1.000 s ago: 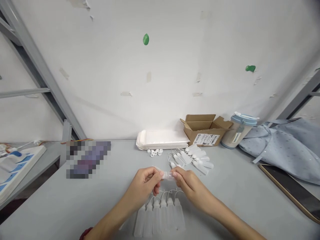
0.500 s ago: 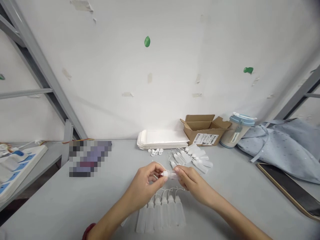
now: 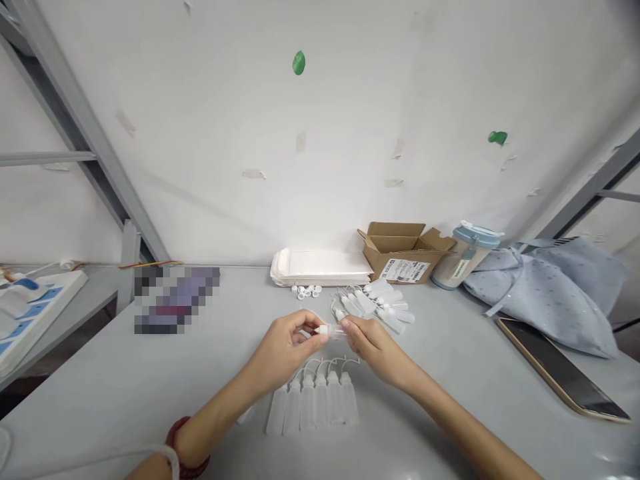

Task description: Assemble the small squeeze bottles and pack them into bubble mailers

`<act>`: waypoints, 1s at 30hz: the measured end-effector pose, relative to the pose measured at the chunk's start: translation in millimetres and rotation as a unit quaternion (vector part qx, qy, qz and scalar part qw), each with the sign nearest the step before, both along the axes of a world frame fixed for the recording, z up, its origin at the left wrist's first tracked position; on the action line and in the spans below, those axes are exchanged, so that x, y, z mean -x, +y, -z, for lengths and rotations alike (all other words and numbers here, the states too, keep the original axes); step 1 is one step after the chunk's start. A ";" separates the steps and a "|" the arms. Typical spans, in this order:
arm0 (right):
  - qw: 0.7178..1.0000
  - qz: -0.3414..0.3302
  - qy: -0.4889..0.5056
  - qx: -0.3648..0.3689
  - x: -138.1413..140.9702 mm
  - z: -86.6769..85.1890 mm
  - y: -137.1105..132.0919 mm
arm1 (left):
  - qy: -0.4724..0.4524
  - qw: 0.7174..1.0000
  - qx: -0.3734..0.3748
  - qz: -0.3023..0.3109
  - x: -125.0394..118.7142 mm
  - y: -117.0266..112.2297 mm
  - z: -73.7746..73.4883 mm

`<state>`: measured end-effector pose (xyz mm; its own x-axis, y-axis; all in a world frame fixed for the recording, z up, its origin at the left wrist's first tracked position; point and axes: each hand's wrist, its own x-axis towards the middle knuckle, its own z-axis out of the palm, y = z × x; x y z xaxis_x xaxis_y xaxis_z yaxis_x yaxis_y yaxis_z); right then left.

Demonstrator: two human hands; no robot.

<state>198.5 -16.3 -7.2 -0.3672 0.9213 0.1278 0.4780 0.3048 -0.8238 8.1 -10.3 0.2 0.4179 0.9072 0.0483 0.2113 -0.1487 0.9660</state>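
Between my two hands is a small clear plastic squeeze bottle with a white pointed nozzle, lying sideways. My left hand pinches it at the white nozzle end. The fingers of my right hand are closed round its body. Nearer to me, below my hands, several frosted squeeze bottles with thin bent tubes lie side by side in a row. Beyond my right hand lies a loose heap of similar bottles. Several small white caps sit on the table past my left hand.
A stack of white flat boxes and an open cardboard box stand against the wall. To the right are a blue-lidded cup, a light blue cloth bag and a phone. A power strip lies at left.
The view has tilted down slightly, so things appear a little higher. Both hands keep the same hold on the bottle. A pale cord now shows at the lower left.
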 end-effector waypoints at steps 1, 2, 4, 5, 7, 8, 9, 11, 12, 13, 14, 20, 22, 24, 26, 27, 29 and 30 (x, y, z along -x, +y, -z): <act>1.000 0.002 0.007 0.007 0.2 0.6 0.3 | 0.006 1.000 -0.015 -0.008 -0.3 -0.4 0.1; 1.000 0.003 0.014 0.013 0.5 1.0 0.4 | 0.008 1.000 -0.025 -0.012 -0.6 -0.5 0.1; 1.000 0.003 0.020 0.015 1.1 1.5 0.2 | -0.002 1.000 -0.024 -0.004 -1.0 0.1 -0.2; 1.000 0.003 0.019 0.011 1.4 1.5 0.0 | -0.013 1.000 -0.013 0.004 -0.9 0.8 -0.5; 1.000 0.004 0.010 -0.006 2.2 0.9 -0.8 | -0.028 0.999 0.014 0.020 0.1 3.2 -1.3; 1.000 0.004 0.004 -0.017 2.6 0.6 -1.3 | -0.031 0.999 0.026 0.025 1.0 4.6 -1.5; 1.000 0.006 -0.002 -0.029 3.0 0.2 -1.7 | -0.028 0.999 0.038 0.027 2.0 6.2 -1.6; 0.999 0.007 -0.011 -0.049 3.4 -0.3 -2.3 | -0.019 0.998 0.061 0.026 4.0 9.0 -1.2; 0.998 0.007 -0.014 -0.055 3.5 -0.3 -2.5 | -0.015 0.997 0.075 0.027 4.8 10.1 -0.7; 0.998 0.007 -0.017 -0.057 3.4 -0.1 -2.7 | -0.012 0.996 0.085 0.028 5.2 10.7 -0.3; 0.998 0.007 -0.020 -0.057 3.2 0.2 -2.8 | -0.011 0.995 0.091 0.029 5.3 10.9 0.1; 0.999 0.010 -0.011 -0.042 1.3 2.7 -0.9 | 0.024 0.999 0.025 0.034 3.2 6.6 -0.8; 1.000 0.010 0.001 -0.028 0.9 3.4 0.4 | 0.035 0.999 0.000 0.028 2.6 4.9 -1.0; 1.000 0.006 0.008 -0.014 0.9 4.2 1.3 | 0.037 0.999 -0.025 0.024 2.3 3.7 -0.6; 1.000 0.000 0.013 -0.008 1.0 4.8 1.8 | 0.033 0.998 -0.041 0.029 2.0 3.3 -0.2; 1.000 0.000 0.018 -0.010 1.0 5.0 1.9 | 0.031 0.998 -0.042 0.037 1.9 3.5 0.0; 1.000 -0.005 0.030 -0.008 0.5 5.3 2.4 | 0.033 0.997 -0.041 0.053 1.8 4.7 0.3; 0.999 -0.004 0.040 -0.008 0.1 5.4 2.8 | 0.032 0.997 -0.042 0.057 1.9 5.8 0.6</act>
